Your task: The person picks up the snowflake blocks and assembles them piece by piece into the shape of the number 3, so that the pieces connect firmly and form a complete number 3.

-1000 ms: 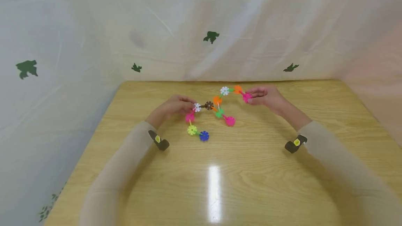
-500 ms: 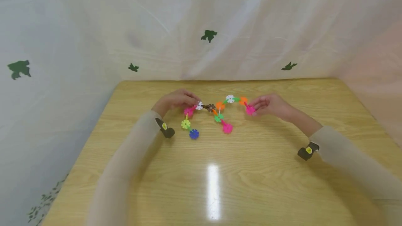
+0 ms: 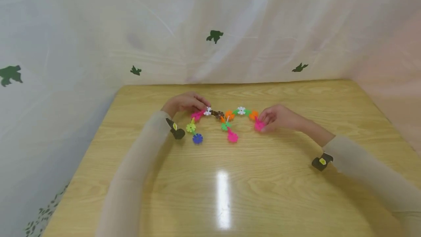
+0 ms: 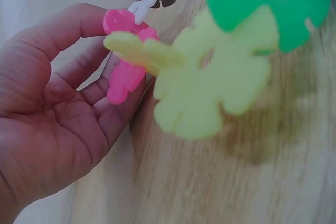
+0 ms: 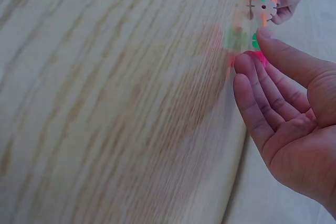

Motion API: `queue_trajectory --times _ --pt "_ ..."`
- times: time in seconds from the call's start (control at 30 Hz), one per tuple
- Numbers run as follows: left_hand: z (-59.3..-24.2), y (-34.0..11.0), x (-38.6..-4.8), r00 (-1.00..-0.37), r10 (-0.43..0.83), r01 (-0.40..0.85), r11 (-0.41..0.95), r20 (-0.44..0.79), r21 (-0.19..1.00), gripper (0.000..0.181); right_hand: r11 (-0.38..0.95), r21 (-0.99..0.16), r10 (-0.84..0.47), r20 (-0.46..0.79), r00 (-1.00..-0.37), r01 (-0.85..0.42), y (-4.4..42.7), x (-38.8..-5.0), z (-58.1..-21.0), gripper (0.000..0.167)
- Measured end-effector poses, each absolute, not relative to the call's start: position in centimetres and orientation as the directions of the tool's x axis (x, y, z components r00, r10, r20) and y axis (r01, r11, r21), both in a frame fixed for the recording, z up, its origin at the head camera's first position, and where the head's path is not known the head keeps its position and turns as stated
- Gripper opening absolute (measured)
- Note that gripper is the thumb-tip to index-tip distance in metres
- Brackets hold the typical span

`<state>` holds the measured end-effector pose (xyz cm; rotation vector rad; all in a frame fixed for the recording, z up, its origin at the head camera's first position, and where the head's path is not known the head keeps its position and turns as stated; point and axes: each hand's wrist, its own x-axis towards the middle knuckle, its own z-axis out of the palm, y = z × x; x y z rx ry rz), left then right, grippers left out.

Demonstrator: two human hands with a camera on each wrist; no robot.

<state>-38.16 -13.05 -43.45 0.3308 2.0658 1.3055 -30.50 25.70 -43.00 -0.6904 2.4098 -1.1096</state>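
A chain of interlocking plastic snowflake discs (image 3: 241,111) spans the space between the hands in a wavy, M-like shape. My left hand (image 3: 187,102) holds its left part; in the left wrist view the thumb and fingers are around a pink disc (image 4: 126,80), beside a white one. From there a yellow disc (image 3: 190,127) and a blue disc (image 3: 197,138) hang toward me. At the right end, the fingertips of my right hand (image 3: 281,118) pinch a pink disc (image 3: 259,124). A green disc (image 3: 226,126) and another pink disc (image 3: 232,136) form the middle leg.
The wooden table (image 3: 263,193) runs up to a pale curtain (image 3: 158,46) with leaf and bird prints behind it. A bright light reflection lies on the tabletop in front of the chain.
The right hand has moved toward me, lowering the chain's right arch so it sits level with the left one. My left hand shifted slightly away, and the yellow and blue discs swung left.
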Motion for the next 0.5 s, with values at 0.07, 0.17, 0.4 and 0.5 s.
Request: queue_trajectory --times 0.07,0.17,0.4,0.5 --pt "-43.47 -13.02 -38.27 -0.751 0.527 -0.132 0.47 -0.398 0.873 0.035 0.56 -0.78 -0.598 -0.148 -0.787 -0.279 25.6 -30.43 -43.02 0.032" --pt "-43.59 -12.99 -38.47 -0.754 0.525 -0.132 0.469 -0.396 0.873 0.035 0.559 -0.778 -0.611 -0.153 -0.777 -0.286 25.47 -30.34 -43.02 0.032" --pt "-43.52 -12.88 -38.05 -0.766 0.527 -0.11 0.455 -0.367 0.884 0.039 0.566 -0.773 -0.625 -0.176 -0.761 -0.286 25.92 -30.75 -43.31 0.034" --pt "-43.35 -13.0 -37.56 -0.77 0.533 -0.083 0.46 -0.35 0.884 0.04 0.577 -0.767 -0.623 -0.192 -0.758 -0.28 26.25 -31.03 -42.94 0.033"
